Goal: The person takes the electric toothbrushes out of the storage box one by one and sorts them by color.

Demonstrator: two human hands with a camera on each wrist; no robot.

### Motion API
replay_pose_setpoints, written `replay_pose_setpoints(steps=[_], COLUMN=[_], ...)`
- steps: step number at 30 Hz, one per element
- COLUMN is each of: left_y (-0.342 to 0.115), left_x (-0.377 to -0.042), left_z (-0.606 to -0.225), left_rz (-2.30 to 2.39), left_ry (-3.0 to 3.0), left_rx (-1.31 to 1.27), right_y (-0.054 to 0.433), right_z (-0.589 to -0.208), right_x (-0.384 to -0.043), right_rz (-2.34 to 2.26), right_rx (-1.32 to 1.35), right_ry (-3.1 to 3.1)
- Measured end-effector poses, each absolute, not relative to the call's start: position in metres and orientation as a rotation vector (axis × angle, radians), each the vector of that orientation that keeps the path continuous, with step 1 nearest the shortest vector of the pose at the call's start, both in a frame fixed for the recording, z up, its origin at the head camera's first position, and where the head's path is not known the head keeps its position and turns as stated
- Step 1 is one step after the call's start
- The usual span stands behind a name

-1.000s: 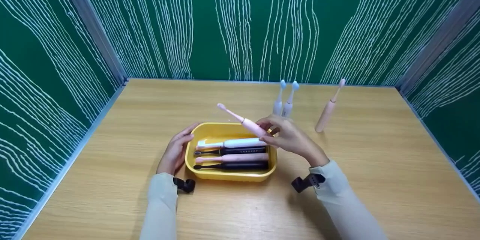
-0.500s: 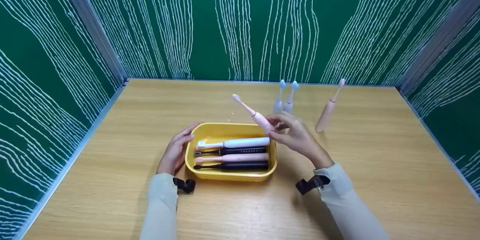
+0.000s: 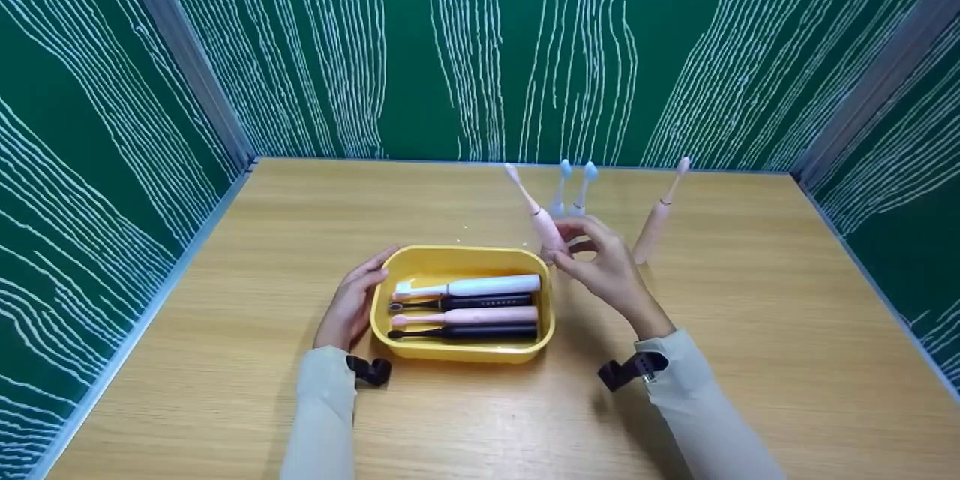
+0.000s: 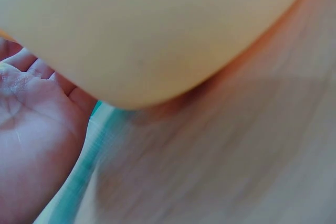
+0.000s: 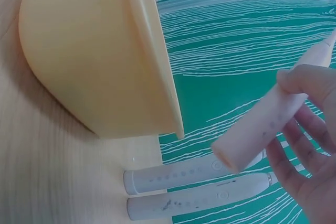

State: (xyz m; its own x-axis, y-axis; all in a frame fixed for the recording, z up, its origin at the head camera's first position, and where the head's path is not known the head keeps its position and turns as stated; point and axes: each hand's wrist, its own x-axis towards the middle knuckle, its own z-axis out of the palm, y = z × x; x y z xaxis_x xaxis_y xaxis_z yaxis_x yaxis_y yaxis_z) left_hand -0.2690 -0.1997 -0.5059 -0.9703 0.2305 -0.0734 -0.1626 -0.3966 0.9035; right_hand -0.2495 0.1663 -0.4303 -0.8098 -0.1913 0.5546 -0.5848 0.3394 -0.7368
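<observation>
My right hand (image 3: 611, 270) pinches the handle of a pink electric toothbrush (image 3: 546, 225) between thumb and fingers. The brush tilts, head up and leftward, just beyond the right rim of a yellow box (image 3: 442, 354). In the right wrist view the handle's base (image 5: 226, 156) hangs in the air. My left hand (image 3: 351, 307) holds the box's left end, thumb at the rim and fingers along the outside. Inside the box lie a white toothbrush (image 3: 491, 285), a black one (image 3: 484, 302), a pink one (image 3: 495, 316) and another black one (image 3: 491, 332), side by side.
Behind my right hand stand two white toothbrushes with blue heads (image 3: 565, 169), (image 5: 199, 195) close together. Farther right a pink toothbrush (image 3: 655, 225) stands upright. Green panels with white wavy lines (image 3: 517, 52) border the wooden table (image 3: 300, 210) on the back and sides.
My right hand has carried the pink toothbrush rightward out from over the box, and the brush is more upright. The left hand and the box have stayed put.
</observation>
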Motion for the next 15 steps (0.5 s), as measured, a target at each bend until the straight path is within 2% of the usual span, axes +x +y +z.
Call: replay_pose_setpoints(steps=[15], left_y=[-0.200], left_x=[-0.268], left_z=[-0.505], left_rz=[2.461], left_ry=[1.538], left_rx=[0.077], right_y=[0.180], right_z=[-0.441], right_x=[-0.252], right_rz=[1.456], right_rx=[0.433], right_ry=[-2.159])
